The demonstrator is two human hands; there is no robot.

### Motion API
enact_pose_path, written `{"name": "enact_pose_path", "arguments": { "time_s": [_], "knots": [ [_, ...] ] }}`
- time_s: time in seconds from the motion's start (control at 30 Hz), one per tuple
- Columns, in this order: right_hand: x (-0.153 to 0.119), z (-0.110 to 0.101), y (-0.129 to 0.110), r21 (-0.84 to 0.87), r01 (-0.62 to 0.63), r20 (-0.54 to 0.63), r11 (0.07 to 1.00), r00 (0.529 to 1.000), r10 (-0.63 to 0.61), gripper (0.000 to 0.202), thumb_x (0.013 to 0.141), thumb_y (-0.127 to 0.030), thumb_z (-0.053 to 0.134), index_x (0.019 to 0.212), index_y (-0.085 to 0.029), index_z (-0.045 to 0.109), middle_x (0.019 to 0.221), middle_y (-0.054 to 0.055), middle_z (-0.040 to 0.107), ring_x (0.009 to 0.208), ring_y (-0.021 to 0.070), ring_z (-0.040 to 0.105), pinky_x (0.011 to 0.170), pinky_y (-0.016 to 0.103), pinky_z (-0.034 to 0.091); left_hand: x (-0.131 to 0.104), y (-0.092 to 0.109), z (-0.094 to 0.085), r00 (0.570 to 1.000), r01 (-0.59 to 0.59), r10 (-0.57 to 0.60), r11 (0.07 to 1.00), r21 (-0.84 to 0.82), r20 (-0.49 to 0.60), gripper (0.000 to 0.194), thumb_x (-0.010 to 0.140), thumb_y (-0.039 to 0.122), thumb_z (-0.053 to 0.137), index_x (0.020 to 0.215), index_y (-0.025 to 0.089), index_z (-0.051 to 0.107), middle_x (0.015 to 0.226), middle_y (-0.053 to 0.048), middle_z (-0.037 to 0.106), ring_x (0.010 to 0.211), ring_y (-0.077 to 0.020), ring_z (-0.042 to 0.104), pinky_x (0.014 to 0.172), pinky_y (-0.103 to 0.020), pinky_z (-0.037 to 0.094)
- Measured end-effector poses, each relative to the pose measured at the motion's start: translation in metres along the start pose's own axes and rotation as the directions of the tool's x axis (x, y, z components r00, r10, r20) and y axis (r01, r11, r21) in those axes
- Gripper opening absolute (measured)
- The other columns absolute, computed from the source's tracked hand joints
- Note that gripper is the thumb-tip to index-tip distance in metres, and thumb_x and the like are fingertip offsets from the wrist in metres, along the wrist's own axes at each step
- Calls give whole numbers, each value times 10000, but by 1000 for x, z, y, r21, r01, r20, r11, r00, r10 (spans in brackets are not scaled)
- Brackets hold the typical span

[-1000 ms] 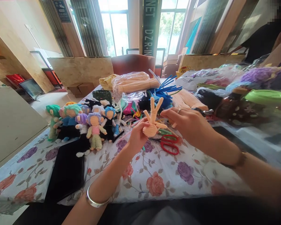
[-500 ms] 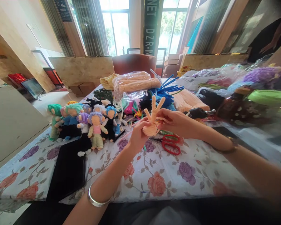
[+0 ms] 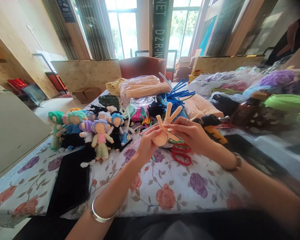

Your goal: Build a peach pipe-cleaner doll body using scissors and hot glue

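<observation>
The doll body (image 3: 161, 138) is peach, ribbed and round-headed, its limbs splayed

red scissors (image 3: 181, 154) lie on a white tablecloth (image 3: 145, 196) with purple and coral roses

Bright windows (image 3: 123, 35), grey curtains (image 3: 93, 31), reddish-brown chair (image 3: 142, 69), marbled low wall (image 3: 86, 74)

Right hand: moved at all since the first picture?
Yes, to the left, judged against the red-handled scissors. The right hand was clear of the peach pipe-cleaner figure; now its fingertips are on it.
</observation>
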State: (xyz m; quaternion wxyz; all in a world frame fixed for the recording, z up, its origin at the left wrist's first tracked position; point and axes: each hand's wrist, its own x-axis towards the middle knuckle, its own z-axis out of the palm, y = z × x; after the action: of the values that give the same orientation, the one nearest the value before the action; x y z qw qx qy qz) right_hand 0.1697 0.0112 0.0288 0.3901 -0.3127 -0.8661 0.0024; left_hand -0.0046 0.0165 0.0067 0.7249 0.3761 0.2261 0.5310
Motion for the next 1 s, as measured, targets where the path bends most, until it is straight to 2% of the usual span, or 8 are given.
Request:
{"name": "enact_pose_path", "arguments": {
  "time_s": [0.07,0.13,0.27,0.37,0.47,0.57,0.83,1.0],
  "knots": [
    [-3,3,1,43,-27,-60,999,998,30,267,923,-268,472,1096,-250,674,852,41,588,752,128,576,663,252,497,0,-1,0,1000,16,-16,1000,4,10,184,682,159,665,854,126,721,806,-35,699,683,-114,600,665,-225,444],
    [-4,4,1,65,-45,-100,997,994,52,273,921,-264,475,1107,-240,673,870,46,611,763,131,591,667,254,505,-1,-1,1,1000,27,-28,1000,9,5,198,681,150,673,869,123,726,816,-38,709,685,-112,606,664,-218,438],
    [-6,4,-2,78,-71,-73,994,994,76,331,946,-248,390,1167,-227,635,1053,77,643,955,168,612,839,321,508,-3,-2,4,999,45,-45,999,9,-1,182,687,135,680,864,121,724,816,-43,713,680,-115,614,669,-219,432],
    [-6,4,-2,174,-94,-42,980,994,103,316,945,-259,386,1099,-224,660,1080,76,651,1013,181,609,886,343,494,-3,-2,4,999,51,-51,999,9,8,169,689,130,687,855,119,722,835,-53,714,695,-122,620,685,-223,435],
    [-6,6,1,308,-179,-53,934,977,205,222,904,-302,492,962,-213,687,983,51,686,912,173,641,802,314,523,-2,-2,3,998,52,-52,998,22,24,186,694,143,687,878,131,719,892,-60,715,753,-143,631,725,-246,451],
    [-8,9,4,324,-260,-121,910,942,313,154,834,-321,603,860,-195,686,837,26,700,737,153,640,689,293,530,-2,-3,2,998,56,-57,998,31,39,213,698,164,691,909,141,710,950,-62,704,818,-165,635,738,-264,470],
    [-9,8,10,190,-110,-212,976,966,150,118,825,-279,612,780,-231,710,779,19,704,763,167,633,734,339,531,-4,-3,3,994,92,-95,993,68,49,259,714,227,707,962,154,688,999,-74,682,829,-200,640,748,-351,519],
    [-9,8,11,136,-48,-217,990,973,77,146,839,-274,602,755,-254,719,789,13,708,781,165,639,746,340,538,-4,-6,4,999,40,-42,995,89,21,243,730,242,701,965,180,694,957,-47,691,813,-160,626,740,-282,484]
  ]
}}
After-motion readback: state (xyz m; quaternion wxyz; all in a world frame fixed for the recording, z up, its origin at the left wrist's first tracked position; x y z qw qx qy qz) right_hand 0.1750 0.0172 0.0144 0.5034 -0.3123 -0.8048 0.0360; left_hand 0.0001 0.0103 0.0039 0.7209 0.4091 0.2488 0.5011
